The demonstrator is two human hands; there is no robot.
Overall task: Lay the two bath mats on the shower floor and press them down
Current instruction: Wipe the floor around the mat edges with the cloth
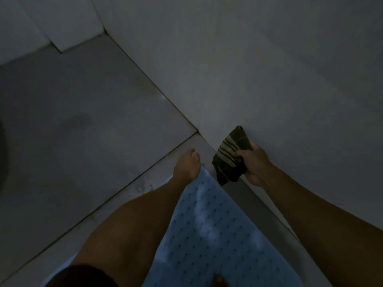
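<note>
A pale blue bath mat (209, 235) dotted with small holes lies flat on the floor at the bottom centre, one corner reaching toward the wall. My bare leg crosses it and my foot (186, 168) rests on its far corner. My right hand (253, 164) hangs above the floor by the wall, shut on a dark folded cloth with pale stripes (230, 158). My left hand is out of sight. I see only one mat.
The room is dim. A plain wall (248, 69) fills the right and top. Grey floor tiles (72, 121) spread to the left, with a raised sill line running diagonally beside the mat. A dark rounded shape (3, 146) sits at the far left edge.
</note>
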